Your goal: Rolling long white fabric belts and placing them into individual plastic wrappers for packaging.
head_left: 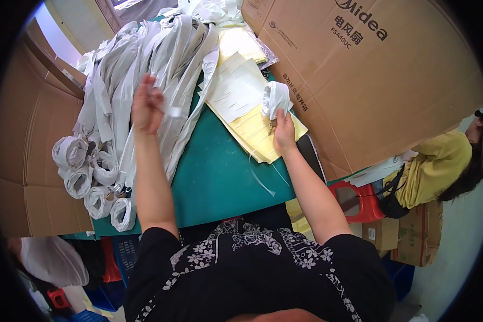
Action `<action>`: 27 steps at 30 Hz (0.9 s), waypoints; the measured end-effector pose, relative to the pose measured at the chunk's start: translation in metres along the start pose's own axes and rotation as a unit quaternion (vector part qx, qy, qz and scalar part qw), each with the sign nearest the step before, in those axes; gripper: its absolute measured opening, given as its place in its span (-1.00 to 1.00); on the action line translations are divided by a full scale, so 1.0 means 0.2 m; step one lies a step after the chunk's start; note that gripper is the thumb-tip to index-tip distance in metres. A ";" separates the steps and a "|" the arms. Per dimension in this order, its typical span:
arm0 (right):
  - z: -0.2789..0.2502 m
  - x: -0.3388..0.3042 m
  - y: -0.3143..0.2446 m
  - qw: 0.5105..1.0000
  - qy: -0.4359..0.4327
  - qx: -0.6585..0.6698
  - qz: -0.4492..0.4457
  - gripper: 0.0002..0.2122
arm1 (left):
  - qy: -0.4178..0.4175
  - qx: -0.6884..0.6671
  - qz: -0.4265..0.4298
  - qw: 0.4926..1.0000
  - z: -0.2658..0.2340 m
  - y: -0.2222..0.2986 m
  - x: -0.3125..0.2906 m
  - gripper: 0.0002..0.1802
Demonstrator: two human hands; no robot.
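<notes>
My right hand (284,131) is closed round the lower side of a white rolled-up strip (276,99), over the yellow sheets. My left hand (147,107) is raised over the pile of long, pale grey wrapped strips (123,75), its fingers curled and smeared by motion. A small whitish strip (173,111) sticks out from these fingers, too blurred to name. Beneath my right hand lies a stack of yellow sheets (257,131) with a white slitted sheet (236,86) on top. Several white rolls (70,153) are bunched at the left edge of the green table (214,166).
A large cardboard box (359,80) stands along the right side, and more cardboard (32,145) walls the left. Thin clear strips (260,180) lie near the table's front edge. At the right, a person in a yellow top (440,166) is near a red stool (367,204).
</notes>
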State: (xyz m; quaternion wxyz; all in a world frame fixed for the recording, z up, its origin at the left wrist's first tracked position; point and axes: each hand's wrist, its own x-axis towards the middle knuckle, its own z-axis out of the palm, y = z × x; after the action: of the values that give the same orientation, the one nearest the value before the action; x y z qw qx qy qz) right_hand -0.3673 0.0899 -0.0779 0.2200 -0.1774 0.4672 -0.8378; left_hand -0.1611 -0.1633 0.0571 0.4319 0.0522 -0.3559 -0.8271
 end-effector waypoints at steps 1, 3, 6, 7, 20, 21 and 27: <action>0.01 0.00 0.00 0.997 -0.008 -0.079 0.003 -0.61 | -0.007 -0.011 0.028 1.000 -0.02 0.10 -0.03 -0.66; 0.03 -0.01 -0.01 0.987 -0.021 -0.157 0.006 -0.61 | -0.086 0.074 0.037 0.993 0.00 0.20 -0.13 -0.69; 0.16 -0.07 -0.10 0.904 -0.095 -0.394 -0.138 -0.62 | -0.108 0.226 0.006 0.968 0.17 0.08 -0.33 -0.76; 0.21 -0.11 -0.15 0.904 -0.101 -0.392 -0.137 -0.62 | -0.129 0.247 -0.031 0.960 0.22 0.04 -0.40 -0.78; 0.51 -0.49 -0.46 0.807 -0.231 -0.482 -0.251 -0.72 | 0.031 0.300 -0.089 0.949 0.33 -0.23 -0.74 -0.82; 0.52 -0.50 -0.48 0.802 -0.238 -0.484 -0.255 -0.72 | 0.036 0.311 -0.089 0.946 0.33 -0.22 -0.75 -0.80; 0.54 -0.54 -0.48 0.784 -0.261 -0.492 -0.276 -0.68 | 0.080 0.382 -0.028 0.920 0.31 -0.22 -0.80 -0.70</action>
State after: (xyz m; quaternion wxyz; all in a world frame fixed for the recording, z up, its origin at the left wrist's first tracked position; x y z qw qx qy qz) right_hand -0.2416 0.1170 0.0477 -0.0237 -0.5951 0.6714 -0.4410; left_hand -0.1152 0.0070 0.0393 0.3831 0.2889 -0.6075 -0.6330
